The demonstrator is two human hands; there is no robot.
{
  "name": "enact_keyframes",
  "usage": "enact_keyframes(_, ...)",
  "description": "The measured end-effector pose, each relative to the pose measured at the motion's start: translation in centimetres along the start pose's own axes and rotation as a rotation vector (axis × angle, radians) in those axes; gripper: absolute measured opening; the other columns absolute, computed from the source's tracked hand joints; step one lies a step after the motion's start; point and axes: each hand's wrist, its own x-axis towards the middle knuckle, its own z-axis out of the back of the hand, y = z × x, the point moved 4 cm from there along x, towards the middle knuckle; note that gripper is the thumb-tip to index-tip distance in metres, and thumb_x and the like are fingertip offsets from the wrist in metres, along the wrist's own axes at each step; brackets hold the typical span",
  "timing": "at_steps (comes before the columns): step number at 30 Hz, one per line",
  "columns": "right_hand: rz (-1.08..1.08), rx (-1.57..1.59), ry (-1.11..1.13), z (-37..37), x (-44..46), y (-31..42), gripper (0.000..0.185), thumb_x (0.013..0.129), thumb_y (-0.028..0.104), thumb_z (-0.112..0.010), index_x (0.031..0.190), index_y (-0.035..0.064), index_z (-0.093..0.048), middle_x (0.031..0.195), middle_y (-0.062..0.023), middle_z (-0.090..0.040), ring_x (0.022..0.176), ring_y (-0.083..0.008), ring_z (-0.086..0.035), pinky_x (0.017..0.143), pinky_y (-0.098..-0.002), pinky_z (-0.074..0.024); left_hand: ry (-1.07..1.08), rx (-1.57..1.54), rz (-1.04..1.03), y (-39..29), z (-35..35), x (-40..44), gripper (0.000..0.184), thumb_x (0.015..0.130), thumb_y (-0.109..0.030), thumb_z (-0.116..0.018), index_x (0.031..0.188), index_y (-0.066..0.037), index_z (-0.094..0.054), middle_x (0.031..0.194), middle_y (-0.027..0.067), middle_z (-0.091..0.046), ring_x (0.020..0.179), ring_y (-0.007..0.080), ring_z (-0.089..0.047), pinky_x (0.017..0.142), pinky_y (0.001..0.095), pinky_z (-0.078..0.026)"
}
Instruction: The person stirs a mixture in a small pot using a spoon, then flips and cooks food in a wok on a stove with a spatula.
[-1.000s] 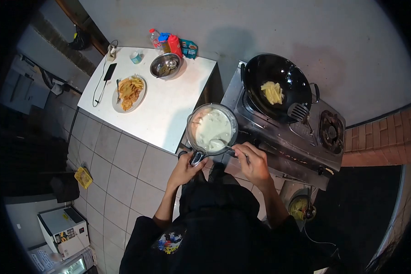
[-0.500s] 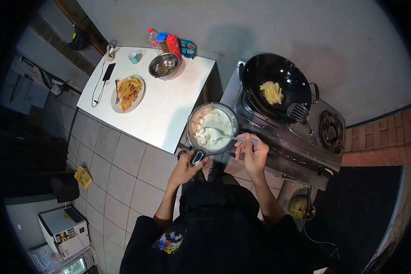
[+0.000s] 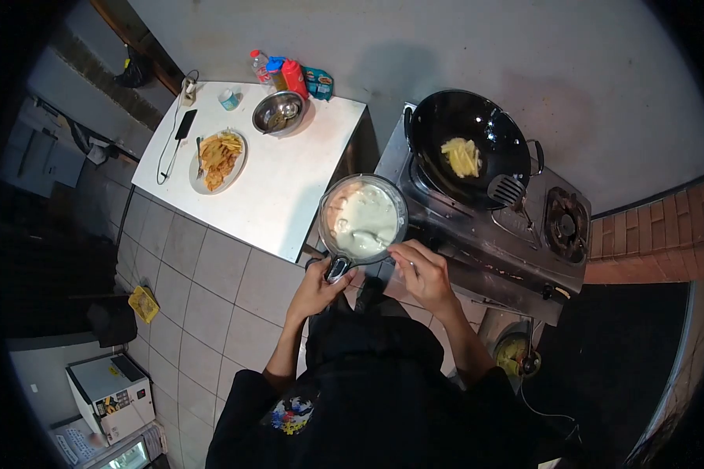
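Observation:
A clear saucepan (image 3: 323,215) of creamy white sauce (image 3: 371,211) is held in front of me, between the table and the stove. My left hand (image 3: 318,289) is wrapped round its black handle (image 3: 339,269). Over the pan's right rim, my right hand (image 3: 422,273) pinches a spoon (image 3: 368,239) whose bowl sits down in the sauce. Most of the spoon's handle is hidden by my fingers. Right of the pan, a black wok (image 3: 497,117) on the stove holds pale fries (image 3: 462,158). A slotted spatula (image 3: 506,190) rests on the wok's near edge.
On the white table (image 3: 278,180) are a plate (image 3: 235,173) of fried food, a steel bowl (image 3: 266,125), a phone (image 3: 185,125), a cup (image 3: 228,99) and bottles (image 3: 292,76). The steel stove (image 3: 477,242) has a second burner (image 3: 565,225) at right. A yellow basket (image 3: 143,304) lies on the tiled floor.
My right hand has moved a little left and down, carrying the spoon toward the near side of the pan. The spoon sits deeper in the sauce. My left hand stays on the handle.

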Motion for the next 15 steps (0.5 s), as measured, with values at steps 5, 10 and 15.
enact_keyframes(5,0.045,-0.109,-0.197,1.6,1.9,1.2,0.011,0.086,-0.008,-0.058,0.096,-0.0071,-0.062,0.082,-0.0183,-0.062,0.068,-0.0295,-0.064,0.059,-0.0330,-0.0496,-0.016,-0.029,0.016,0.0,0.1,-0.4,0.021,0.090,-0.020,-0.068,0.086,-0.002,-0.058,0.057,-0.0047,-0.049,0.045,0.0027,-0.042,0.040,0.0213,-0.030)
enact_keyframes(10,-0.044,-0.180,-0.256,-2.5,0.8,-2.2,0.012,0.094,0.000,-0.053,0.090,-0.0067,-0.061,0.074,-0.0103,-0.063,0.051,-0.0110,-0.057,0.047,-0.0257,-0.0429,-0.042,0.021,-0.050,0.3,1.0,-0.5,0.022,0.090,-0.021,-0.069,0.086,-0.002,-0.058,0.057,-0.0038,-0.050,0.045,0.0034,-0.044,0.039,0.0216,-0.031)
enact_keyframes(15,-0.505,0.496,-0.314,-5.1,1.8,-3.9,0.018,0.098,0.006,-0.050,0.092,-0.0073,-0.061,0.069,-0.0081,-0.061,0.051,-0.0075,-0.055,0.045,-0.0229,-0.0425,-0.071,-0.036,0.053,0.7,2.3,-0.9,0.027,0.090,-0.024,-0.068,0.093,0.002,-0.062,0.061,-0.0031,-0.054,0.045,0.0036,-0.045,0.040,0.0227,-0.033)
